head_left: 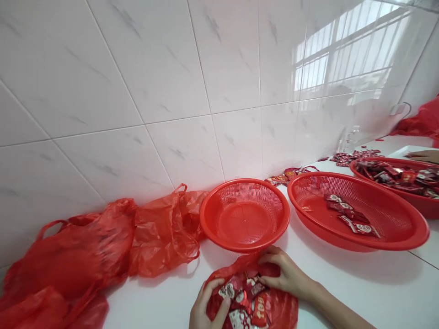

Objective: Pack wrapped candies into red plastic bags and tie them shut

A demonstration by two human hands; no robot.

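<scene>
A red plastic bag point(290, 304) lies open on the white table at the bottom of the view, with several small red and white wrapped sweets point(259, 307) in its mouth. My left hand point(207, 306) grips the bag's left edge, thumb and fingers curled over the rim against a dark red packet with a white label. From the right, my right hand point(286, 276) holds the far right rim, its fingers bent around the plastic and its thumb by the packets. Just beyond the bag stands a round red plastic basket point(244, 246) with no sweets visible inside.
A larger red basket point(408, 219) holds a few packets; behind it another basket point(425, 205) is heaped with them. Red plastic bags point(78, 246) lie crumpled at left. Loose packets point(291, 173) lie along the tiled wall point(171, 91). Another person's hand point(423, 156) shows at far right.
</scene>
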